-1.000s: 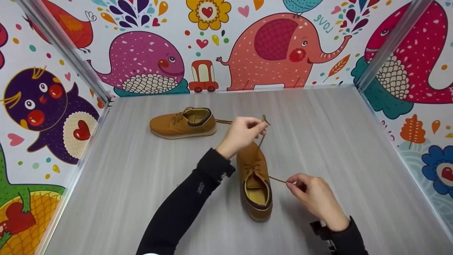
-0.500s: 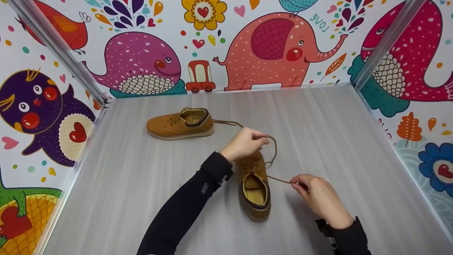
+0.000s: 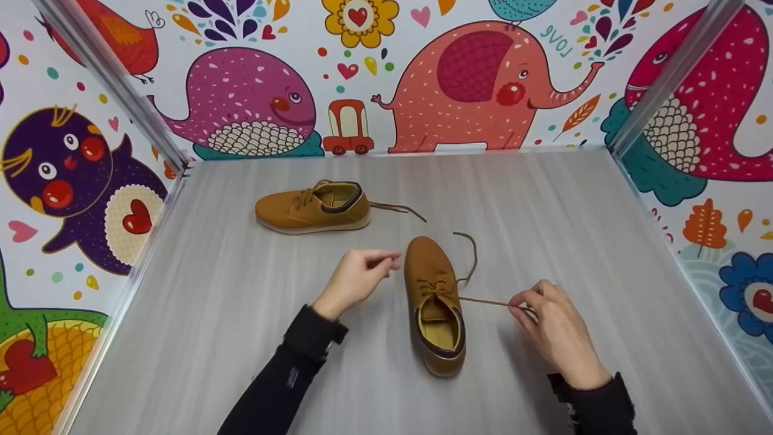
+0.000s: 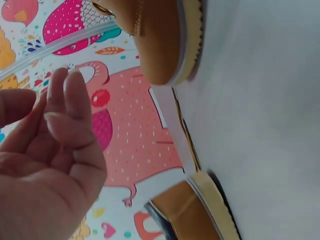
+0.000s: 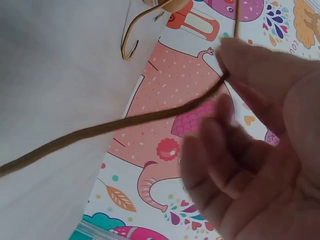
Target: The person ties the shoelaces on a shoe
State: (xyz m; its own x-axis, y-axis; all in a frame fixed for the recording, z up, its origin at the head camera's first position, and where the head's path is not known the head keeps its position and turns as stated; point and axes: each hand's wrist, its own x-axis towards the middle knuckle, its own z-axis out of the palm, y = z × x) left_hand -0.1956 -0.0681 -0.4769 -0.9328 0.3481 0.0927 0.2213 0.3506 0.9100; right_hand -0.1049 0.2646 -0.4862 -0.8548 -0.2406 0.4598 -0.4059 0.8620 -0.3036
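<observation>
A tan shoe (image 3: 430, 272) stands upright with its toe pointing away, its heel nearest me. My right hand (image 3: 554, 332) pinches one shoelace (image 3: 484, 301) between thumb and fingertips and draws it out to the right of the shoe. In the right wrist view, that lace (image 5: 125, 122) runs through the pinch, while the other fingers are loosely bent. The shoe's other lace (image 3: 474, 254) lies curved on the floor beside the toe. Left of the shoe, my left hand (image 3: 355, 281) hovers with relaxed fingers and holds nothing; the left wrist view shows its bare palm (image 4: 55, 170).
A second tan shoe (image 3: 314, 208) lies farther back on the left, toe to the left, with its laces (image 3: 395, 207) trailing right. The grey floor (image 3: 211, 338) is bounded by printed panels (image 3: 362, 78) at the back and sides.
My left hand has let go of the other lace and moved left and nearer, off the shoe; that lace has dropped to the floor. My right hand has pulled its lace slightly farther right.
</observation>
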